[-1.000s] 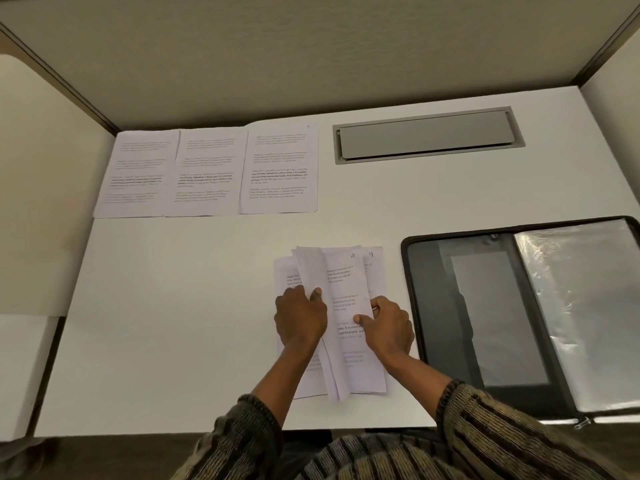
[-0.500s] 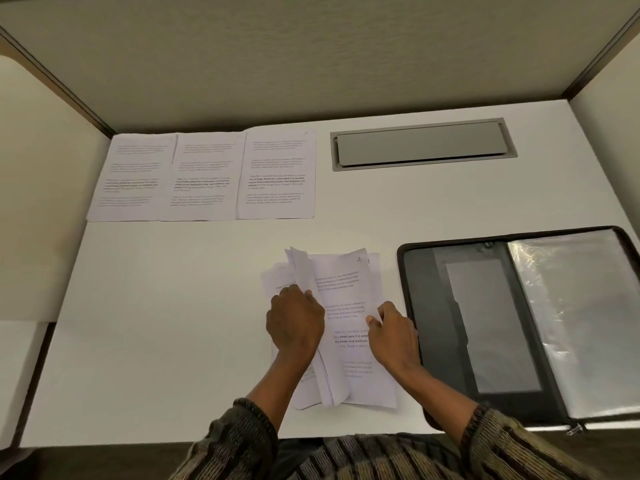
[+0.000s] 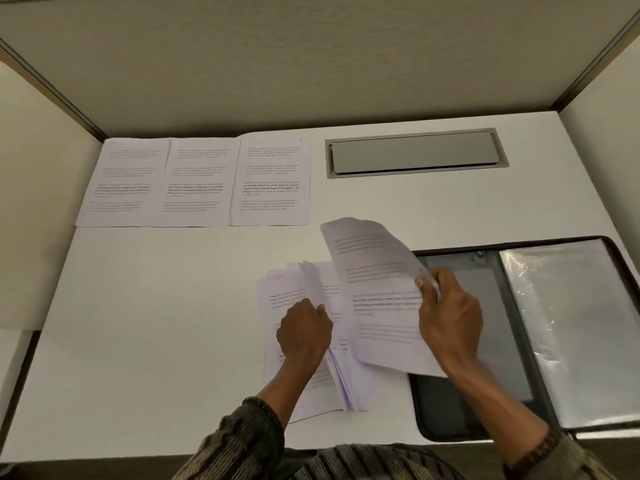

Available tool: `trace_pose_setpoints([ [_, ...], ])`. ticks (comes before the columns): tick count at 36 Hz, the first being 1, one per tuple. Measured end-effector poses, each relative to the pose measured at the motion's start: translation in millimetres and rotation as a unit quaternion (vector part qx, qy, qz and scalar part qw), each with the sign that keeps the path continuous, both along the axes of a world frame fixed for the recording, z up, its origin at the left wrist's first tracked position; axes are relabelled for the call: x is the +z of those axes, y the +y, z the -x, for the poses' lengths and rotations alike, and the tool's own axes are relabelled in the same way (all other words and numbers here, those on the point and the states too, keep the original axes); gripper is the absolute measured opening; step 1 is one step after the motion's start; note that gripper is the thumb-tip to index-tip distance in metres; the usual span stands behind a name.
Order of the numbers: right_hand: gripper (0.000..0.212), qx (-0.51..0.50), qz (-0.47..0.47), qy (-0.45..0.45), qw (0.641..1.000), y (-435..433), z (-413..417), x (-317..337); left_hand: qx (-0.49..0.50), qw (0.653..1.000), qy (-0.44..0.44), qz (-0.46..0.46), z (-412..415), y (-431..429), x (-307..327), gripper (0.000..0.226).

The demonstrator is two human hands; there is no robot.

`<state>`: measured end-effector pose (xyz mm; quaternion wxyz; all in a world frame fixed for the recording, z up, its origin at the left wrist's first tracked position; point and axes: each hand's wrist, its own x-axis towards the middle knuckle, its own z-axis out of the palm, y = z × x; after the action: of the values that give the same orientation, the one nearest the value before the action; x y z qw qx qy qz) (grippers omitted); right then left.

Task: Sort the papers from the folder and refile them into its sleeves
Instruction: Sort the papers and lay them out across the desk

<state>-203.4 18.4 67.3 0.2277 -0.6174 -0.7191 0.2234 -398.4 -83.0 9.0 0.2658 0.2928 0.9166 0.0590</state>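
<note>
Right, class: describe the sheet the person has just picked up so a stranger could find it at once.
Start at the black folder lying open at the desk's right side. Just left of it sits a loose pile of papers under the left hand. The sheet is the one lifted off that pile, pinched at its right edge by the right hand; unlike every other page, it curls in the air.

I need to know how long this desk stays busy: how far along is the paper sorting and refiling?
Early on. Done: three sheets lie in a row at the desk's far left. In hand: the right hand lifts one sheet off the pile, which the left hand pins down. Left: the rest of the pile needs sorting, and the open folder shows no refiled pages in its visible sleeves.
</note>
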Motion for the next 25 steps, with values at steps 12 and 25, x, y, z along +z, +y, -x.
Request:
trace_pose_setpoints([
  [12,0.015,-0.038,0.053,0.155,0.986,89,0,18,0.038,0.996,-0.075,0.016,0,13,8,0.102],
  [25,0.013,-0.026,0.118,0.207,0.971,144,37,12,0.110,0.924,-0.287,-0.229,40,90,33,0.063],
])
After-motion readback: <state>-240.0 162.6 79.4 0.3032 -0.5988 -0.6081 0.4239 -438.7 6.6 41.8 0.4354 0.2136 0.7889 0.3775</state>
